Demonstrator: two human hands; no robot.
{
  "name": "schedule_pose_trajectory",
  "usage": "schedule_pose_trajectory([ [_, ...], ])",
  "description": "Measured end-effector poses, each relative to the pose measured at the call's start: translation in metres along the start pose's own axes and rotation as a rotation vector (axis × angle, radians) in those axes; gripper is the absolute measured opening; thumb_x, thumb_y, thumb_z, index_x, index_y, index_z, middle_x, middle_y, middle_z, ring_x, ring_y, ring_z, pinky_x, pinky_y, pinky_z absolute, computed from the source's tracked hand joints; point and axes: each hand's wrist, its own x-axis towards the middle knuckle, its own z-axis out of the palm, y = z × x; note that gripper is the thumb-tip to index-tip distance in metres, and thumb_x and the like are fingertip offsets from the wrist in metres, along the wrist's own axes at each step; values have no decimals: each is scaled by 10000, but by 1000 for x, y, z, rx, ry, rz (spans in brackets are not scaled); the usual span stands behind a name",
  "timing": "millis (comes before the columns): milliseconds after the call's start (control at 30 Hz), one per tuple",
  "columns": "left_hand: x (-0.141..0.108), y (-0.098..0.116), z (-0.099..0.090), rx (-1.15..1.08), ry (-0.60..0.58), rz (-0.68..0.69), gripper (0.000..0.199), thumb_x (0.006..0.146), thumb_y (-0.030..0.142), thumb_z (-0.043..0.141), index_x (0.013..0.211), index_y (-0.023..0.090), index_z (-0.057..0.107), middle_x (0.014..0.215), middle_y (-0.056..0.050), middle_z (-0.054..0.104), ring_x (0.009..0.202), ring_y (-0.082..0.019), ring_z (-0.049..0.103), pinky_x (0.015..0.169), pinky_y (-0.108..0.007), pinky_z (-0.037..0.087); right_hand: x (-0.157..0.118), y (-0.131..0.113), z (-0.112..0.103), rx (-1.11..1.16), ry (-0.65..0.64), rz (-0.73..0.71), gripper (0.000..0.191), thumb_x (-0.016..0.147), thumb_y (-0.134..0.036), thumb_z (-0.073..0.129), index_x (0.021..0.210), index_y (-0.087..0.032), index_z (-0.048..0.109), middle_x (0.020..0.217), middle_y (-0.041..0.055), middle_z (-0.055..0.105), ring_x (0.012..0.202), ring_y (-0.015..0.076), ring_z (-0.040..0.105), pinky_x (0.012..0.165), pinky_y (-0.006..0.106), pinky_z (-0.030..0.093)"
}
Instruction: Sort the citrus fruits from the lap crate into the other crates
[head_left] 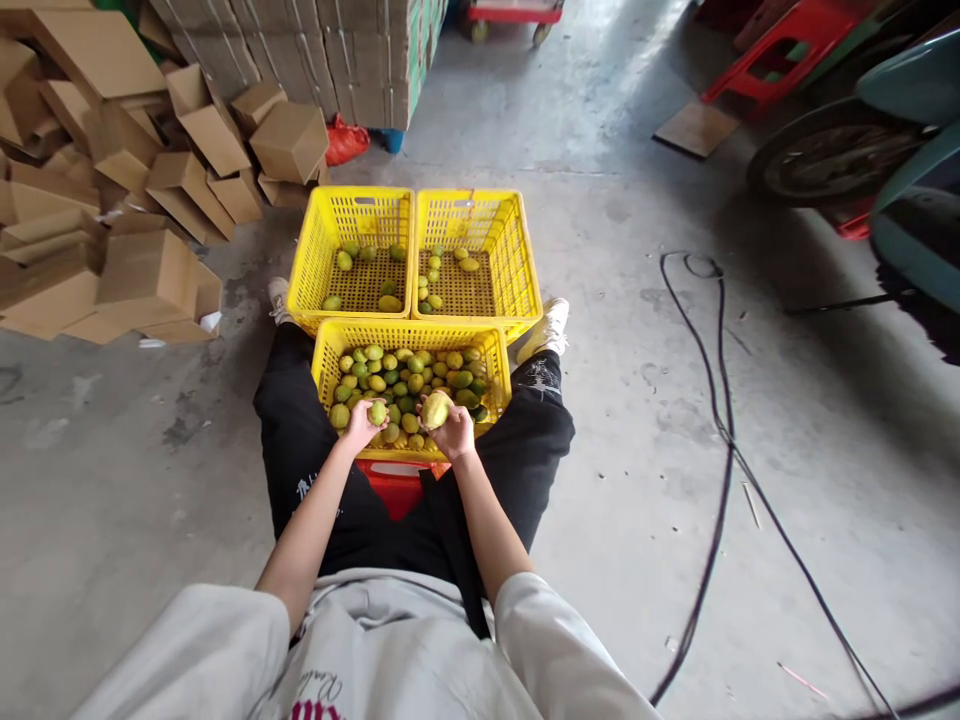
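Between my legs stands a yellow crate (411, 455) holding a layer of green and yellow fruits (415, 383). Over its near left part, my left hand (363, 424) is closed round a small green fruit (377, 412). My right hand (453, 430), over the near right part, holds a larger yellow-green fruit (436, 410) in its fingers. Two more yellow crates touch side by side beyond: the back left crate (304, 255) and the back right crate (531, 265), each with several fruits on the bottom.
Cardboard boxes (150, 275) are heaped at the left, near a stack of cartons (360, 60). A black cable (724, 430) lies on the floor at the right. A red stool (787, 55) and a motorbike (919, 190) stand at the upper right.
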Motion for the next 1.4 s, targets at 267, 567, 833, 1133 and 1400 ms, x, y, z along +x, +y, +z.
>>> schedule_pose_trajectory([
  [267, -1, -7, 0, 89, -46, 44, 301, 754, 158, 747, 926, 186, 502, 800, -35, 672, 685, -160, 681, 605, -239, 517, 0, 2, -4, -32, 34, 32, 363, 720, -306, 769, 1040, -242, 611, 921, 17, 725, 904, 230, 720, 791, 410, 632],
  [567, -3, -3, 0, 91, -83, 99, 298, 682, 186, 806, 865, 157, 574, 695, -7, 610, 551, -92, 567, 486, -180, 379, 1, 2, -6, -54, 227, 26, 240, 752, -247, 737, 950, -232, 602, 919, 2, 728, 812, 169, 705, 649, 282, 606],
  [833, 0, 1, 1, -107, 7, -17, 76, 836, 167, 584, 888, 125, 620, 899, -130, 693, 837, -221, 704, 647, -284, 553, 2, 3, -7, 3, 120, 51, 248, 714, -361, 645, 928, -243, 602, 880, 36, 718, 989, 286, 713, 791, 471, 625],
  [1133, -11, -3, 3, 76, -114, 86, 304, 679, 153, 834, 767, 158, 543, 684, -12, 619, 611, -118, 623, 546, -195, 475, 0, 7, -1, -50, 169, 10, 266, 747, -281, 749, 962, -255, 594, 821, -38, 701, 779, 171, 710, 675, 305, 611],
  [1400, 1, -2, 2, -82, -26, -9, 117, 807, 223, 661, 761, 143, 590, 688, -52, 605, 656, -158, 632, 534, -228, 491, 1, 0, -7, -13, 202, -23, 223, 774, -338, 694, 970, -253, 628, 895, 5, 733, 806, 190, 704, 666, 321, 610],
])
